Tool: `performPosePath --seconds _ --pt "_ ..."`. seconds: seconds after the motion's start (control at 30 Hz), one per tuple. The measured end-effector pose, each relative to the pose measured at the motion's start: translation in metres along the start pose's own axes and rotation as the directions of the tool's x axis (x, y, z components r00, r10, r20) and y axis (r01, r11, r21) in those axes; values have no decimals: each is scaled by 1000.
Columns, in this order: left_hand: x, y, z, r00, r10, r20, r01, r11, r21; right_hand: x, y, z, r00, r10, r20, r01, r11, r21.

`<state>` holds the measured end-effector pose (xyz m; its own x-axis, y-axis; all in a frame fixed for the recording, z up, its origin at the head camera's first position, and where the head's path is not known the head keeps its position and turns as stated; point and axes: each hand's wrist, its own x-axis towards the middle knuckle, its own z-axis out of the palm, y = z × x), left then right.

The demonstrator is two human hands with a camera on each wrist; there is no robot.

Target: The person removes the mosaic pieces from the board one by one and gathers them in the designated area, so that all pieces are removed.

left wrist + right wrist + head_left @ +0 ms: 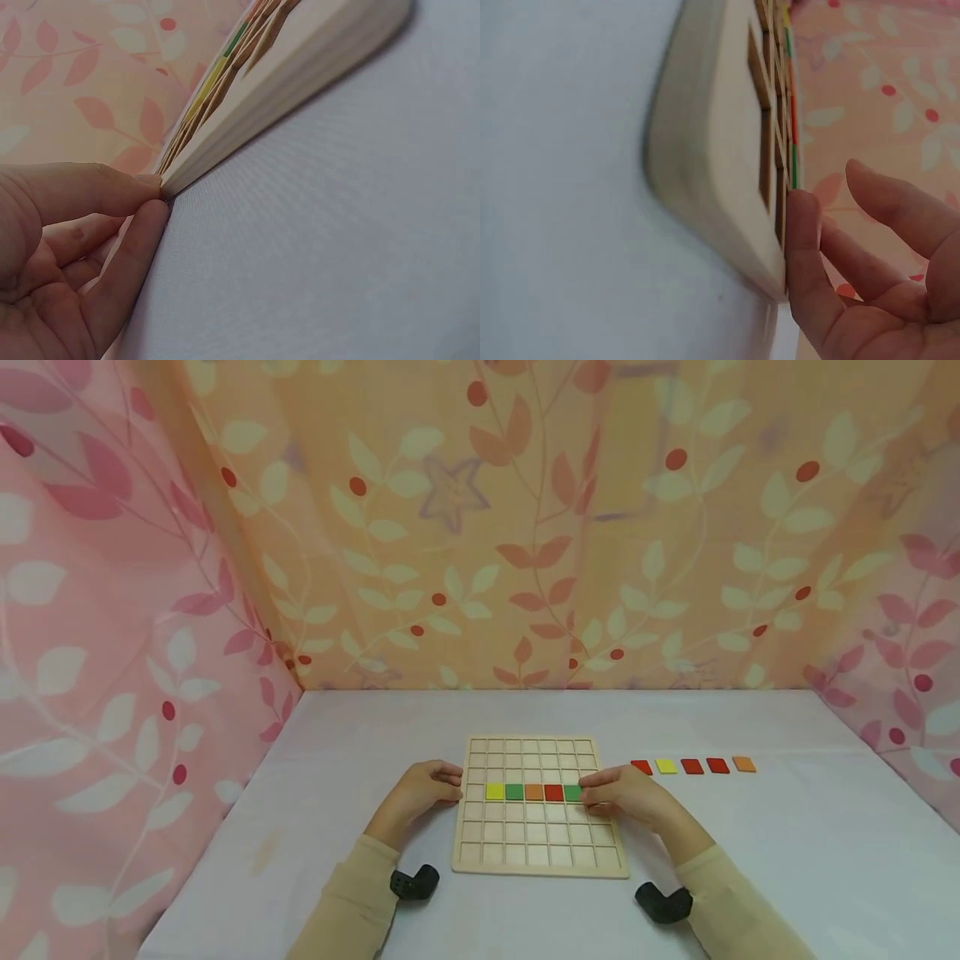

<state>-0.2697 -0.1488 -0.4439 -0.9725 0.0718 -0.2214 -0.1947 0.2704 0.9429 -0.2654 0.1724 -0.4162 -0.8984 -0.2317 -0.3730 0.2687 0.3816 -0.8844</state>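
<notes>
A pale lilac-white desk (787, 843) fills the lower half of the frame, its cover smooth with faint creases. Behind it, across the top centre, hangs an orange-peach curtain (570, 527) printed with cream leaves, red berries and trailing stems. Pink curtains with the same leaf pattern close in the left side (112, 652) and right edge (915, 635). Light is soft and even, perhaps filtering through the fabric.
</notes>
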Motion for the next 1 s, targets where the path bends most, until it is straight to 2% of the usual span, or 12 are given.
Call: performPosePath --seconds 0.13,0.4,0.57,0.77,1.0 --pt "1 1 0 1000 2 -9 -2 1000 13 4 -3 0 1000 14 -23 -14 1000 4" --pt "0 4 -1 1000 2 -2 -2 999 36 6 -7 -3 1000 -11 19 11 1000 30" --pt "2 2 1 1000 -6 -3 6 1000 26 6 -9 -5 1000 0 22 -1 998 63" --pt "2 2 3 1000 -4 -4 4 1000 0 5 -9 -1 998 39 -46 -37 998 48" --pt "2 0 3 1000 -6 -8 7 1000 22 11 -14 4 989 80 -125 -84 996 -26"
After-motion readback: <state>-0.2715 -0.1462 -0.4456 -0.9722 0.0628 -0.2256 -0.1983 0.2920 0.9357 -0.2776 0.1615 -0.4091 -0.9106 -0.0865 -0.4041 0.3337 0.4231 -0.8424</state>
